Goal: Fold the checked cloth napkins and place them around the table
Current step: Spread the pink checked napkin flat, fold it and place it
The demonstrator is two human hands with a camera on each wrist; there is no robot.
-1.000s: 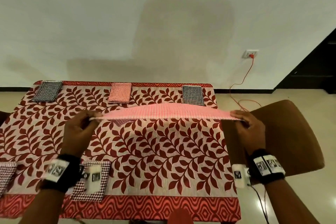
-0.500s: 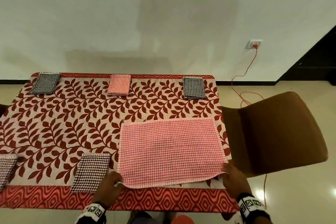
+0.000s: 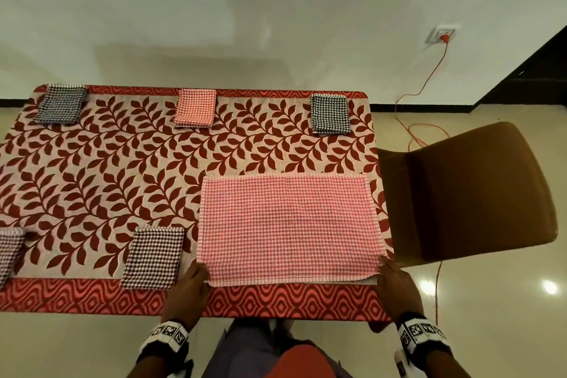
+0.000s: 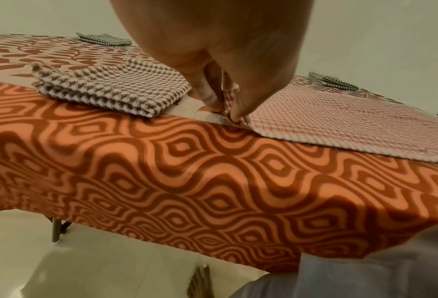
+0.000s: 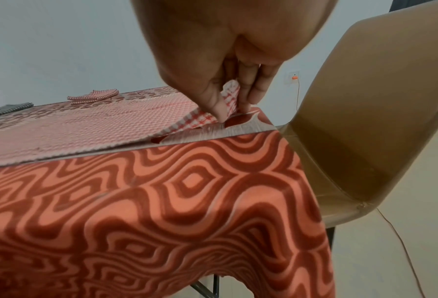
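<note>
A pink checked napkin (image 3: 288, 228) lies spread flat on the near right part of the table (image 3: 107, 181). My left hand (image 3: 196, 278) pinches its near left corner, the pinch plain in the left wrist view (image 4: 225, 115). At the near right corner my right hand (image 3: 387, 274) pinches the napkin (image 5: 98, 125) between thumb and fingers (image 5: 228, 115) and holds that corner slightly lifted. A folded dark checked napkin (image 3: 153, 256) lies just left of my left hand. Folded napkins sit along the far edge: dark (image 3: 59, 104), pink (image 3: 194, 107), dark (image 3: 329, 113).
Another folded napkin (image 3: 9, 250) lies at the near left edge. A brown chair (image 3: 469, 193) stands close against the table's right side. An orange cable (image 3: 429, 83) runs from a wall socket (image 3: 443, 35) down to the floor behind the chair.
The pink napkin, held stretched in the air a second ago, now lies flat on the table. Both hands came down toward the near edge, still pinching its corners.
</note>
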